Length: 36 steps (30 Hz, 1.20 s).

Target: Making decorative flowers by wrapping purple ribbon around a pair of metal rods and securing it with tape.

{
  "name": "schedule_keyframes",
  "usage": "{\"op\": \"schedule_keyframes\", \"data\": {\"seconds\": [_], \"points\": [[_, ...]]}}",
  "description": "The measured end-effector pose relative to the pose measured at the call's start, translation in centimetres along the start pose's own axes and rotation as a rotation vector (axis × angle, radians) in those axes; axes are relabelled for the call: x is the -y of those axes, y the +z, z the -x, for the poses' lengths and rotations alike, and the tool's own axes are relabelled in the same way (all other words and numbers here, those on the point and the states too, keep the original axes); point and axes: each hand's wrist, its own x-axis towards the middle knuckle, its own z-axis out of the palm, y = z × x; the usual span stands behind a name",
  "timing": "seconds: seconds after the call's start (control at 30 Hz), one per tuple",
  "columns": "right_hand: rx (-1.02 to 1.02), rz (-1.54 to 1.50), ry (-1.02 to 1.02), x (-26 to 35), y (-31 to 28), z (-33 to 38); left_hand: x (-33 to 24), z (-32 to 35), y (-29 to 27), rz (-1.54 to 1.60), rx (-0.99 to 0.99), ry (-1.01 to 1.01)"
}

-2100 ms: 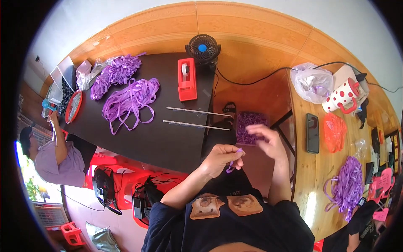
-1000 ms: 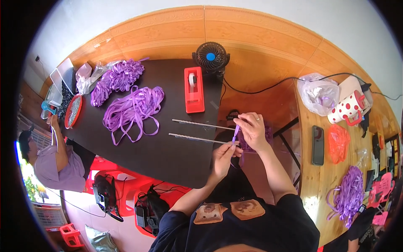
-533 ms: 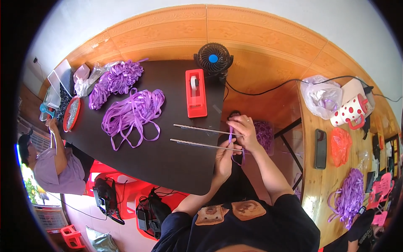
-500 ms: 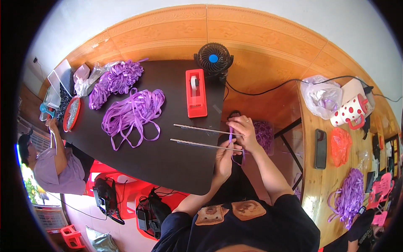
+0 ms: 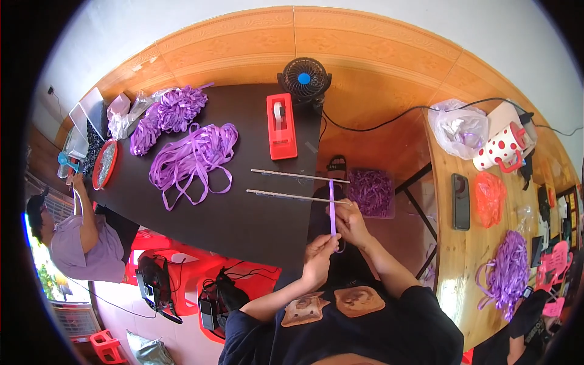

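Two thin metal rods, a far rod (image 5: 286, 174) and a near rod (image 5: 286, 195), jut past the right edge of the dark table (image 5: 243, 243). A purple ribbon (image 5: 332, 210) hangs over the far rod close to its tip and runs straight toward me. My left hand (image 5: 319, 258) is closed on the lower part of this ribbon, in front of the rods. By the near rod's tip, my right hand (image 5: 354, 225) is closed beside the ribbon; what its fingers pinch is hidden.
A loose purple ribbon bundle (image 5: 194, 159), a red tape dispenser (image 5: 281, 131) and a black fan (image 5: 305, 79) are on the dark table. Purple pieces fill a bin (image 5: 372, 193) below. On the wooden table (image 5: 453, 261) lies a phone (image 5: 460, 202). Another person (image 5: 82, 234) sits at left.
My left hand has moved toward me, drawing the ribbon out straight from the far rod. My right hand has come down from the far rod to the near rod's tip.
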Motion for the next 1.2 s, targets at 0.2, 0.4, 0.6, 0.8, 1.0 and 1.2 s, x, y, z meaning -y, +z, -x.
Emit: {"op": "schedule_keyframes", "data": {"seconds": [0.2, 0.4, 0.6, 0.8, 1.0, 1.2], "points": [[0.082, -0.327, 0.001, 3.8, 0.4, 4.3, -1.3, 3.3, -1.3, -0.026, 0.035, -0.098], [0.184, -0.910, 0.550, 7.0, 0.7, 8.8, -2.3, 4.4, -2.6, 0.096, 0.136, -0.219], [0.166, -0.683, 0.603, 6.6, 1.0, 10.5, -5.5, 6.0, -2.6, 0.486, 0.364, -0.298], [0.123, -0.773, 0.721, 6.1, 1.6, 11.0, -8.5, 6.5, -2.9, 0.278, 0.279, -0.126], [0.316, -0.767, 0.742, 7.4, 1.5, 11.8, -7.6, 7.1, -2.5, 0.144, 0.282, -0.144], [0.477, -0.820, 0.641, 8.6, 1.7, 13.4, -2.8, 5.6, -4.5, -0.208, 0.220, -0.190]]}}
